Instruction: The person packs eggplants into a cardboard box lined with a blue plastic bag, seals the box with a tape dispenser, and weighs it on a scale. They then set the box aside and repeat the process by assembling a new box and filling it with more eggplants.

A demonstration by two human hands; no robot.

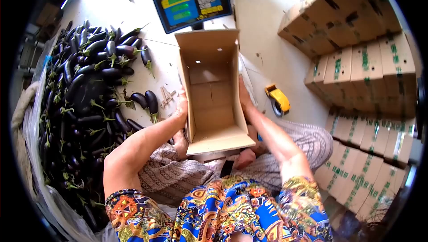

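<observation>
An open, empty cardboard box (pixel 211 103) stands upright in front of me, between my crossed legs and a digital scale display (pixel 194 4). Its far and near flaps stick outward. My left hand (pixel 182 104) presses against the box's left side, and my right hand (pixel 244 94) presses against its right side. The fingers of both hands are partly hidden by the box walls. A large pile of dark purple eggplants (pixel 89 86) lies to the left, with two loose eggplants (pixel 152 102) near my left forearm.
A yellow tape dispenser (pixel 278 100) lies on the floor to the right. Stacked taped cartons (pixel 365 70) fill the right side. Small brown pieces (pixel 167 97) lie left of the box. Clear plastic sheeting (pixel 38 130) edges the eggplant pile.
</observation>
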